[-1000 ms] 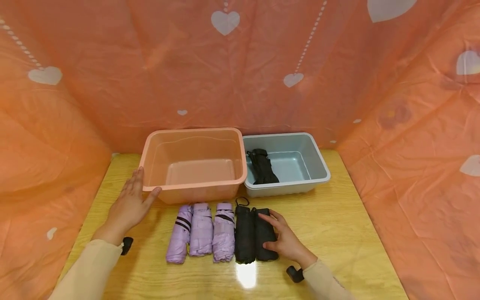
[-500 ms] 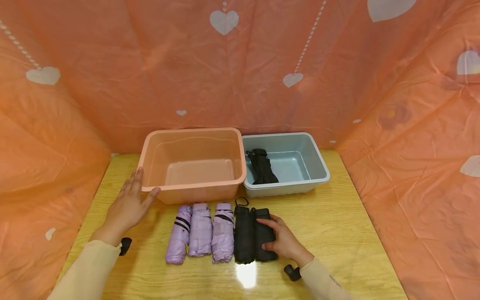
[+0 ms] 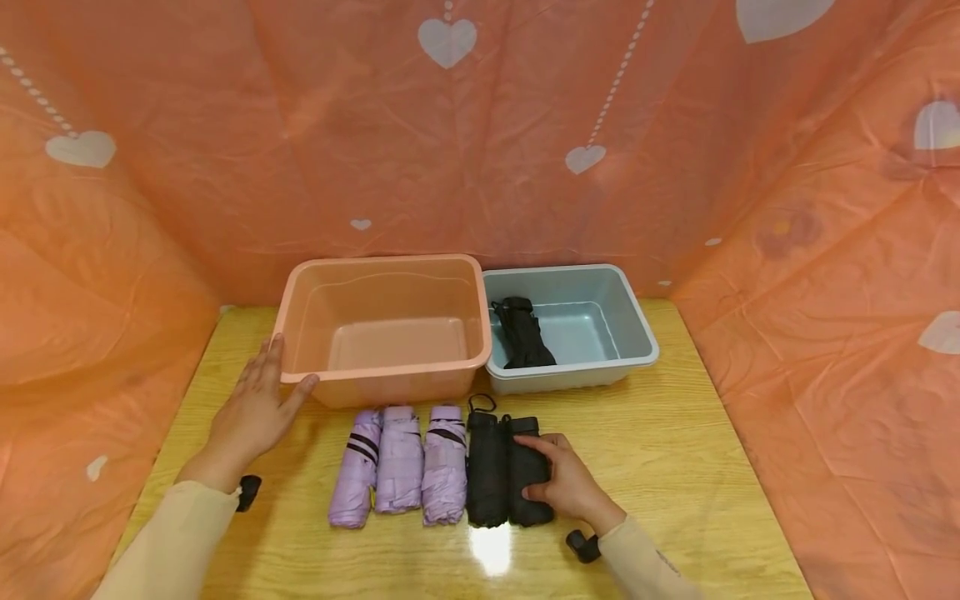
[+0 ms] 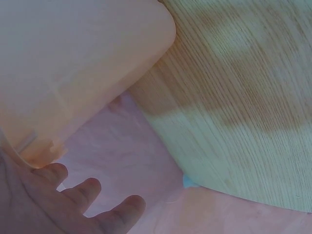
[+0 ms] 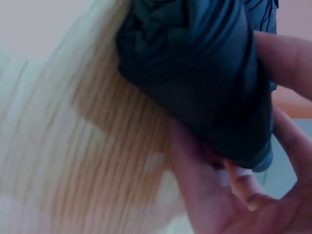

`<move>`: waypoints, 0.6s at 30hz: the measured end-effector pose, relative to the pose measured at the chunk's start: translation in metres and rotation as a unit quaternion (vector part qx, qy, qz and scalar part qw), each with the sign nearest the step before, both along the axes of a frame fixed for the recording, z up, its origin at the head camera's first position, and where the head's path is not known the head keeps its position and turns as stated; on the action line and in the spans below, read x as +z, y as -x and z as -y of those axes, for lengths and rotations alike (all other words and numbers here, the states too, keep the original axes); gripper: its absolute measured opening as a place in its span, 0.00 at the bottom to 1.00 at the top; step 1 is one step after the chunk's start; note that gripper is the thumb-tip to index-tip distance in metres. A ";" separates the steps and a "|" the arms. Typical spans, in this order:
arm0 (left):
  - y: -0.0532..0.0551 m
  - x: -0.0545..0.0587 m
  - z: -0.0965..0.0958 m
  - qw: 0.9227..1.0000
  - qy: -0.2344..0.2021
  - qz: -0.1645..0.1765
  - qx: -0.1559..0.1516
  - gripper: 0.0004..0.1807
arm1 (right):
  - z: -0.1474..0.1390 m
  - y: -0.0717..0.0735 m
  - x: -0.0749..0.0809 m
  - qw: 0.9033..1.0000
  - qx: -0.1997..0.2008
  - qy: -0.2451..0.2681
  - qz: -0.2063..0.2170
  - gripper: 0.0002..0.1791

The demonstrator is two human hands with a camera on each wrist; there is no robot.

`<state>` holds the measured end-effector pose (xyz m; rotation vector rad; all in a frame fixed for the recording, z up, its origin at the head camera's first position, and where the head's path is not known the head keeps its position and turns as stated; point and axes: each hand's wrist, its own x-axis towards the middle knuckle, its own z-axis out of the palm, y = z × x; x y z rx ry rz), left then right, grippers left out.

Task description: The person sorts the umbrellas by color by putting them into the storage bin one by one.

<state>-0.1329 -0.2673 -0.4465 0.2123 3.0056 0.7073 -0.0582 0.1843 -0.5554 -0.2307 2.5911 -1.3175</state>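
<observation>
Five would-be rolls lie in a row: several folded umbrellas, the lilac ones such as the lilac umbrella at left. A black umbrella lies beside them. At the right end, my right hand grips another black umbrella, thumb and fingers on its two sides; the right wrist view shows this black umbrella close up. My left hand rests against the front left corner of an orange bin, its fingers extended along the outside, as the left wrist view's fingers show.
A grey-blue bin stands against the orange bin's right side, with one black umbrella inside. Both bins sit at the back of the wooden table. An orange cloth with hearts hangs behind and at both sides.
My right hand has shifted slightly left and its fingers have closed in on the rightmost black umbrella. My left hand stays at the orange bin's corner.
</observation>
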 end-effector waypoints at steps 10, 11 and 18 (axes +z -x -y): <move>0.000 0.002 -0.002 1.000 0.000 0.007 -0.002 0.49 | -0.007 -0.004 -0.006 0.993 -0.006 0.107 0.045 0.43; 0.000 0.001 -0.002 1.000 0.001 0.007 -0.002 0.49 | -0.008 -0.003 -0.007 0.992 -0.004 0.114 0.051 0.42; 0.000 0.000 0.001 1.000 0.005 0.009 -0.002 0.48 | -0.011 -0.003 -0.005 0.983 0.008 0.168 0.077 0.42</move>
